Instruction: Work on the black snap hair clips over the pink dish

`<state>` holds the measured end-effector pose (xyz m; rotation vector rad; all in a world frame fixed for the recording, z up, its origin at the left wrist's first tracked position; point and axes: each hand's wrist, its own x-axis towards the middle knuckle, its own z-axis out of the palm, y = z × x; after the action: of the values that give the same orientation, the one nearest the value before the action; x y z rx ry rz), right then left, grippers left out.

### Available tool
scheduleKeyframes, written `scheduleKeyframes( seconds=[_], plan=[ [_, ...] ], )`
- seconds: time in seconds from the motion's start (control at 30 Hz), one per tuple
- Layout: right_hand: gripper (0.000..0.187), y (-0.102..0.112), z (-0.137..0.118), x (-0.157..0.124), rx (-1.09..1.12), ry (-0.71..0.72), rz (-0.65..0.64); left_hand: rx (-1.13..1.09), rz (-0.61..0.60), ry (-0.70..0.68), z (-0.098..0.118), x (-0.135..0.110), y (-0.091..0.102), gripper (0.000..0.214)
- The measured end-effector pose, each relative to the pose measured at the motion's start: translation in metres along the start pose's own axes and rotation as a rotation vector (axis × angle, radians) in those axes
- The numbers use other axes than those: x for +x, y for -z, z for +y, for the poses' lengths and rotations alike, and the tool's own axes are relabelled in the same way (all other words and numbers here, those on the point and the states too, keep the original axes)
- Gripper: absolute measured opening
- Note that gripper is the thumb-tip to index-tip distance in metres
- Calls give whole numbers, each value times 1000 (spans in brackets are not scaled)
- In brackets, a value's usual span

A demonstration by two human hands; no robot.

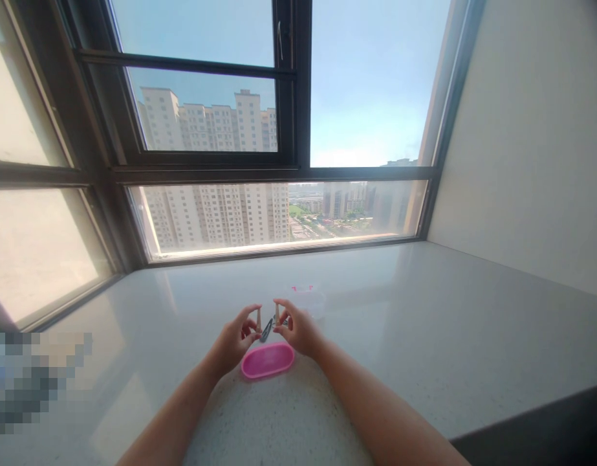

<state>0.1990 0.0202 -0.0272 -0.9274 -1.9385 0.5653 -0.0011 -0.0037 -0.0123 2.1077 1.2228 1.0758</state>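
Note:
My left hand (pixel 240 331) pinches a slim tan clip-like piece (pixel 259 320) upright between thumb and forefinger. A similar tan piece (pixel 277 314) stands between the thumb and forefinger of my right hand (pixel 294 328). The two pieces are held apart, facing each other; their exact kind is too small to tell. Between my hands lies a dark snap hair clip (pixel 266 331) on the white surface, with more dark clip shapes partly hidden by my right fingers. Just in front of me, below both hands, sits a pink oval container (pixel 268 374).
A clear plastic lid or box (pixel 312 301) with pink latches lies behind my right hand. The pale speckled sill (pixel 424 323) meets a dark-framed window (pixel 206 176) at the back and a white wall (pixel 535 162) on the right. A blurred-out patch (pixel 26 382) covers the lower left.

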Motion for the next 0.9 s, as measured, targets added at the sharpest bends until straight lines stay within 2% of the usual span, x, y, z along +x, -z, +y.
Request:
scheduleKeyframes(
  seconds=[0.37,0.7,0.9],
  plan=[
    [63,-2,0,1,20,-12,2,1,-19,16,3,0,-1,53],
    [63,-3,1,1,54,-4,6,2,-30,9,-8,0,-4,53],
    [63,-3,-1,1,54,-5,12,-5,-38,17,-4,-1,-3,53]
  ],
)
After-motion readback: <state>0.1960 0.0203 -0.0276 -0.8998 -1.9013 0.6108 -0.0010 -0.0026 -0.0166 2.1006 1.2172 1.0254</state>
